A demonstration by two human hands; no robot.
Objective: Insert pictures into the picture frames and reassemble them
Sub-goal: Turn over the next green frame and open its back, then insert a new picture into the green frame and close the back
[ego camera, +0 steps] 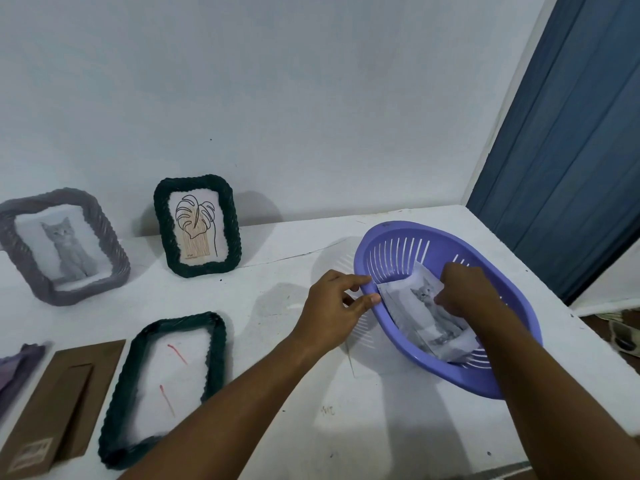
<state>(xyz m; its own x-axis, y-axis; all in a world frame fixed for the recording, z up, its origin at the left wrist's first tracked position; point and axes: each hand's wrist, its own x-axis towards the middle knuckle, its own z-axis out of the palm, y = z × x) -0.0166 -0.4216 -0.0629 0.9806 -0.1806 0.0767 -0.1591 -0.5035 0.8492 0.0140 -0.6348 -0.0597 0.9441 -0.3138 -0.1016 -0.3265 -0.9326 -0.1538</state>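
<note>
Nearest us, by the counter's (pixel 398 427) front left corner, lies a brown backing board (pixel 52 407), flat, and just beside it on the right an empty dark green frame (pixel 214 348), also flat, with the counter showing through its opening. At the left edge we glimpse something purple (pixel 15 365), too blurred to name.

Farther in, toward the right edge, our left hand (pixel 334 304) pinches the near rim of a purple slotted basket (pixel 391 237) between thumb and fingers. Our right hand (pixel 467 292) reaches inside the basket, fingers curled on a cat picture (pixel 420 306) that lies among loose prints in its bottom.

Along the back edge, against the wall (pixel 311 98), a green frame with a leaf drawing (pixel 197 225) stands upright. Left of it, a grey frame with a cat picture (pixel 64 247) leans back.
</note>
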